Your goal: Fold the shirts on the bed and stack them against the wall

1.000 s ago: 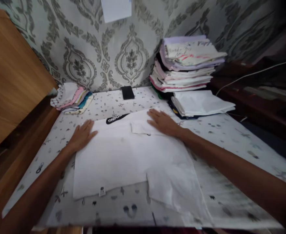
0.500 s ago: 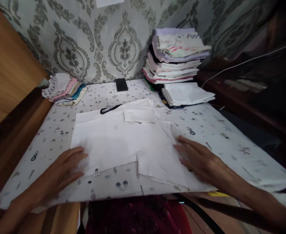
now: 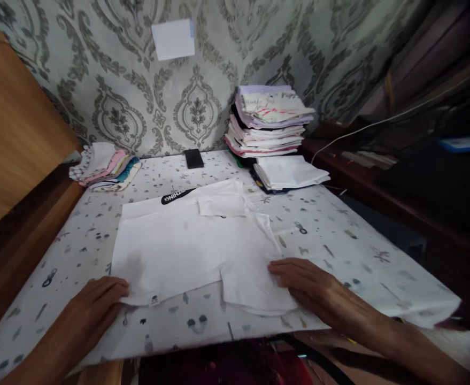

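A white T-shirt (image 3: 170, 251) lies partly folded on the patterned tablecloth, its black printed patch (image 3: 177, 196) showing along the far edge. One sleeve is laid across the top of the shirt, and the near sleeve (image 3: 246, 289) spreads toward me. My left hand (image 3: 100, 299) is closed at the shirt's near left corner, fingers together on the hem beside a small label (image 3: 154, 300); its thumb is hidden. Over the shoulder and near sleeve, my right hand (image 3: 310, 283) rests palm down with its fingers stretched out on the cloth.
Behind the shirt, a tall stack of folded clothes (image 3: 264, 128) stands with a lower white pile (image 3: 293, 172) before it. A smaller clothes pile (image 3: 108, 167) is at the back left. A black phone (image 3: 193, 158) lies near the wall. A cable (image 3: 363, 127) runs at the right.
My view has tilted up, showing more wall. My left hand has closed at the hem corner. The right hand has come in from the shirt's edge onto the shoulder area.
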`<control>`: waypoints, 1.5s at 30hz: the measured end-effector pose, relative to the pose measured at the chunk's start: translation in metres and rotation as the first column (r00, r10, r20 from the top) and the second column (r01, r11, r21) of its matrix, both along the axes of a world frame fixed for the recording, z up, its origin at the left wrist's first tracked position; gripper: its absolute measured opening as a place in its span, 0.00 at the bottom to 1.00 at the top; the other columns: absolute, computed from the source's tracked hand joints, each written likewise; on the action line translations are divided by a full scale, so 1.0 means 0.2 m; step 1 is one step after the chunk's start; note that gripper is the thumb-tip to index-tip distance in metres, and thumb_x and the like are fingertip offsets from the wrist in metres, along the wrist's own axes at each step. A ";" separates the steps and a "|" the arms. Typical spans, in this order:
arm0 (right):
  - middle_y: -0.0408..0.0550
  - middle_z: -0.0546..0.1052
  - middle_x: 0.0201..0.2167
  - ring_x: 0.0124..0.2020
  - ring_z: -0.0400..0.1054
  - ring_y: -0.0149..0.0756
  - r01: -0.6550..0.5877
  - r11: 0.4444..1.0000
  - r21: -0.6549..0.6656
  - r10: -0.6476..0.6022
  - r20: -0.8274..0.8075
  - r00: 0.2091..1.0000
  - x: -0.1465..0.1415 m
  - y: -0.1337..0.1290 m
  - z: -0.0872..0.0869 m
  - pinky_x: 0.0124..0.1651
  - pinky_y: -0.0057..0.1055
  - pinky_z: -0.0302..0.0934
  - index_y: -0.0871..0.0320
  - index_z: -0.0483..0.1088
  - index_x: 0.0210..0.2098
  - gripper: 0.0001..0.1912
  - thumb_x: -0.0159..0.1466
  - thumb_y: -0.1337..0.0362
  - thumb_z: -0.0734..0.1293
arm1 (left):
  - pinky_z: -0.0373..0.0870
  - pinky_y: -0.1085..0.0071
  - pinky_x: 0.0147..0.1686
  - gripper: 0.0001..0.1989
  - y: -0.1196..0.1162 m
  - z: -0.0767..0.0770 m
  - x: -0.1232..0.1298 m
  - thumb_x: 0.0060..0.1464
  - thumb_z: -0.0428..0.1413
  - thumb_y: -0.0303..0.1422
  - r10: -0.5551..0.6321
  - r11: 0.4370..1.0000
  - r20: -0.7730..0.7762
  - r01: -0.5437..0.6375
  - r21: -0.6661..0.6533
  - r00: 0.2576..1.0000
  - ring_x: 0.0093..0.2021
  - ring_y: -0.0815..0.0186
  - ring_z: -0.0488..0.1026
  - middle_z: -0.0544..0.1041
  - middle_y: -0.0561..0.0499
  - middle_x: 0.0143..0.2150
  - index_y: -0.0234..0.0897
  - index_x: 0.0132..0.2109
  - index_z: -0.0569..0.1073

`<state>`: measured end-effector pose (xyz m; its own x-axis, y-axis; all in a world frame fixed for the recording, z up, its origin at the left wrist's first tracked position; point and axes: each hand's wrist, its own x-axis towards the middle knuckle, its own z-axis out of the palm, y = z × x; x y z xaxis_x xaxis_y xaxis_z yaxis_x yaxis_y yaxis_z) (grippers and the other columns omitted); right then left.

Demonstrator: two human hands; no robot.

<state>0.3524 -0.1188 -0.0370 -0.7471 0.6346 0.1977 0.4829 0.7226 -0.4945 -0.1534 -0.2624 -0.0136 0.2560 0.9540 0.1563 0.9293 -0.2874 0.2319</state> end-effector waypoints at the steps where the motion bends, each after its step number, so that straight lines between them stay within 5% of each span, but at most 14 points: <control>1: 0.52 0.75 0.57 0.60 0.68 0.46 0.048 0.996 -0.069 -0.049 -0.015 0.999 -0.02 0.03 0.03 0.60 0.46 0.66 0.49 0.72 0.55 0.16 0.71 0.57 0.61 | 0.76 0.69 0.48 0.12 0.00 0.01 -0.01 0.63 0.52 0.40 0.049 0.999 0.069 -0.048 -0.022 0.996 0.48 0.59 0.78 0.81 0.50 0.49 0.49 0.48 0.78; 4: 0.54 0.79 0.46 0.48 0.74 0.46 0.101 0.940 -0.325 -0.122 -0.044 0.992 -0.13 0.20 0.16 0.51 0.42 0.70 0.51 0.74 0.48 0.18 0.71 0.50 0.59 | 0.76 0.71 0.37 0.15 0.08 0.08 -0.01 0.60 0.53 0.48 0.258 0.958 0.287 -0.205 -0.203 0.922 0.40 0.58 0.78 0.81 0.51 0.41 0.48 0.45 0.78; 7: 0.51 0.77 0.33 0.35 0.72 0.41 0.076 0.876 -0.476 -0.220 -0.254 0.942 -0.32 0.51 0.25 0.37 0.35 0.69 0.55 0.72 0.39 0.24 0.63 0.40 0.65 | 0.72 0.73 0.29 0.20 0.25 0.16 -0.01 0.55 0.55 0.54 0.438 0.892 0.508 -0.288 -0.348 0.741 0.33 0.61 0.73 0.76 0.51 0.31 0.43 0.39 0.76; 9: 0.46 0.75 0.30 0.32 0.69 0.37 0.117 0.824 -0.555 -0.341 -0.320 0.884 -0.46 0.72 0.25 0.36 0.32 0.66 0.55 0.70 0.36 0.24 0.55 0.41 0.71 | 0.69 0.74 0.28 0.23 0.38 0.17 -0.01 0.52 0.57 0.57 0.521 0.853 0.630 -0.334 -0.400 0.576 0.31 0.63 0.70 0.73 0.53 0.29 0.41 0.38 0.75; 11: 0.41 0.69 0.23 0.26 0.64 0.32 0.268 0.704 -0.658 -0.527 -0.230 0.818 -0.58 0.87 0.22 0.30 0.29 0.62 0.56 0.68 0.30 0.19 0.54 0.47 0.73 | 0.66 0.75 0.25 0.26 0.48 0.15 -0.02 0.48 0.59 0.58 0.585 0.811 0.682 -0.350 -0.470 0.440 0.29 0.65 0.68 0.70 0.54 0.29 0.40 0.40 0.73; 14: 0.40 0.67 0.21 0.24 0.61 0.30 0.396 0.586 -0.707 -0.654 -0.125 0.746 -0.65 0.96 0.16 0.27 0.26 0.57 0.56 0.69 0.30 0.13 0.57 0.53 0.70 | 0.64 0.76 0.23 0.30 0.54 0.09 -0.04 0.44 0.61 0.61 0.664 0.746 0.662 -0.376 -0.550 0.349 0.27 0.66 0.67 0.68 0.56 0.28 0.40 0.43 0.73; 17: 0.41 0.70 0.26 0.25 0.62 0.30 0.425 0.613 -0.666 -0.651 -0.121 0.750 -0.61 0.93 0.14 0.27 0.26 0.55 0.56 0.72 0.35 0.13 0.60 0.52 0.67 | 0.63 0.76 0.23 0.31 0.53 0.07 -0.01 0.42 0.63 0.60 0.675 0.729 0.669 -0.421 -0.541 0.310 0.27 0.66 0.68 0.70 0.56 0.29 0.42 0.45 0.72; 21: 0.38 0.66 0.22 0.21 0.55 0.29 0.434 0.724 -0.536 -0.555 -0.079 0.828 -0.50 0.82 0.15 0.24 0.28 0.48 0.55 0.72 0.44 0.22 0.61 0.45 0.65 | 0.64 0.75 0.21 0.35 0.49 0.11 0.08 0.35 0.68 0.57 0.669 0.728 0.692 -0.429 -0.535 0.273 0.25 0.65 0.69 0.72 0.56 0.28 0.45 0.47 0.70; 26: 0.36 0.65 0.20 0.22 0.57 0.31 0.429 0.831 -0.354 -0.467 -0.024 0.884 -0.40 0.68 0.15 0.26 0.29 0.50 0.54 0.69 0.50 0.21 0.62 0.51 0.66 | 0.63 0.72 0.19 0.37 0.47 0.14 0.18 0.38 0.66 0.56 0.672 0.728 0.656 -0.467 -0.502 0.344 0.22 0.63 0.69 0.72 0.56 0.26 0.46 0.53 0.68; 35: 0.42 0.75 0.27 0.27 0.67 0.36 0.508 0.853 -0.121 -0.514 -0.028 0.857 -0.35 0.59 0.05 0.33 0.33 0.59 0.54 0.68 0.52 0.18 0.66 0.58 0.60 | 0.68 0.66 0.26 0.32 0.52 0.07 0.08 0.48 0.57 0.57 0.660 0.750 0.444 -0.564 -0.344 0.606 0.32 0.54 0.74 0.77 0.49 0.35 0.44 0.54 0.69; 45: 0.41 0.74 0.27 0.27 0.68 0.35 0.521 0.830 -0.198 -0.545 -0.087 0.834 -0.33 0.55 0.04 0.34 0.33 0.61 0.54 0.68 0.53 0.18 0.64 0.60 0.62 | 0.72 0.58 0.39 0.29 0.54 0.04 0.04 0.50 0.55 0.56 0.655 0.755 0.326 -0.602 -0.260 0.681 0.51 0.41 0.75 0.78 0.44 0.38 0.46 0.54 0.70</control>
